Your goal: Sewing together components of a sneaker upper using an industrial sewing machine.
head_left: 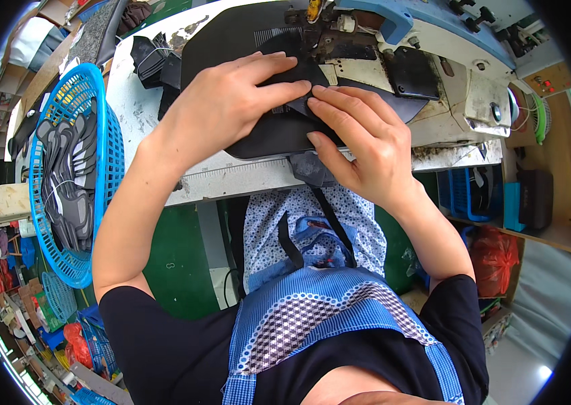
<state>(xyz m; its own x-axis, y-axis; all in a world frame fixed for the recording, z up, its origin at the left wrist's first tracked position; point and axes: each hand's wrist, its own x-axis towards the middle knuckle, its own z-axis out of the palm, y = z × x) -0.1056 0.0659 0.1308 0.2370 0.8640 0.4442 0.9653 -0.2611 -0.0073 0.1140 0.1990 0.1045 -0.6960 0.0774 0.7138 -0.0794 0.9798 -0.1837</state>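
Note:
A dark, flat sheet-like piece (305, 71) lies on a black rounded plate (214, 50) at the bed of a sewing machine (359, 57). My left hand (241, 94) rests on it from the left, open, its fingers stretched toward the needle area. From the right my right hand (363, 131) lies over the same dark material, open, fingertips almost meeting those of the left and the thumb apart. Both hands press from above; what lies beneath the fingers is hidden. A grey-black piece (309, 169) hangs at the table's front edge below the right hand.
To the left stands a blue plastic basket (113, 148) full of grey-black cut pieces (69, 182). A tied bundle of dark pieces (150, 59) lies on the white tabletop (208, 179). Right of the machine are a blue bin (461, 196) and a red plastic bag (494, 260).

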